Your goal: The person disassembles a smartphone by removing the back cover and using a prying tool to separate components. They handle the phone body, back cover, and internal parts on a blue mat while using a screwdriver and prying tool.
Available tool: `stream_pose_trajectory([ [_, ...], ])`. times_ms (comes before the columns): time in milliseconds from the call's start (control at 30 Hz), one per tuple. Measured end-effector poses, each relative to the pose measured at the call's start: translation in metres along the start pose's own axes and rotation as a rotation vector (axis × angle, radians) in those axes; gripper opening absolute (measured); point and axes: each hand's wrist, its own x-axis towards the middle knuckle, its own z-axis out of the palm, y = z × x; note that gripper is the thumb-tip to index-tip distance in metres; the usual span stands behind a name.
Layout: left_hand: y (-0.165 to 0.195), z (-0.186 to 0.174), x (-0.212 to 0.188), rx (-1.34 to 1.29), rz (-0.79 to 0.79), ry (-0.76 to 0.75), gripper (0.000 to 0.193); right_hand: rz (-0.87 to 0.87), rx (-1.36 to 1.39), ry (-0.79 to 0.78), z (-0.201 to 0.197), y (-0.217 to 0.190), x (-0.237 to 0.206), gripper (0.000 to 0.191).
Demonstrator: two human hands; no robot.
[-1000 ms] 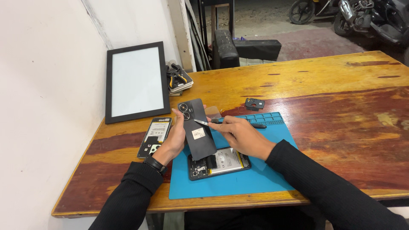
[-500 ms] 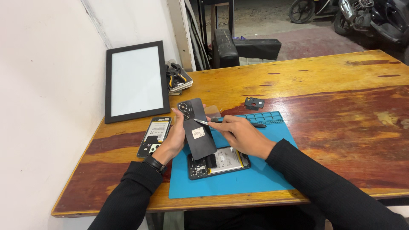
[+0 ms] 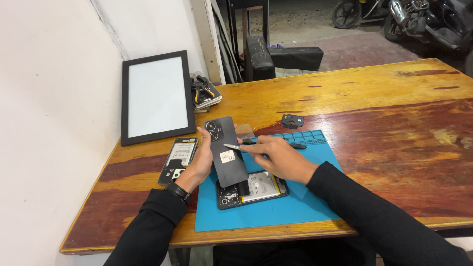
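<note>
With the left hand [image 3: 199, 165] gripping the glossy black plastic phone back cover [image 3: 225, 150] by its edge and the right hand [image 3: 276, 156] pinching slim metal tweezers [image 3: 236, 146] against it, a slip could scratch the cover or drop it onto the opened black phone body [image 3: 252, 189] lying below on the blue rubber mat [image 3: 295, 207].

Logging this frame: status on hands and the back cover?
Left hand holds black back cover tilted up. Right hand puts tweezers to its sticker. Opened phone lies beneath on blue mat.

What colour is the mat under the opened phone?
Blue: the work mat is plain blue, seen clearly in the head view.
</note>
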Motion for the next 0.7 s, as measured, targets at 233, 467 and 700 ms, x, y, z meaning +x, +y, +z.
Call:
stream_pose_trajectory([
  [233, -0.001, -0.003, 0.000, 0.073, -0.061, 0.033, 0.099, -0.048, -0.073, 0.063, -0.008, -0.002, -0.001, 0.045],
  [467, -0.007, -0.005, 0.007, 0.111, -0.067, -0.037, 0.110, 0.001, -0.036, 0.027, -0.016, 0.000, 0.000, 0.040],
  [700, -0.007, -0.004, 0.008, 0.101, -0.066, -0.093, 0.110, -0.036, -0.020, 0.049, -0.013, 0.003, 0.000, 0.039],
])
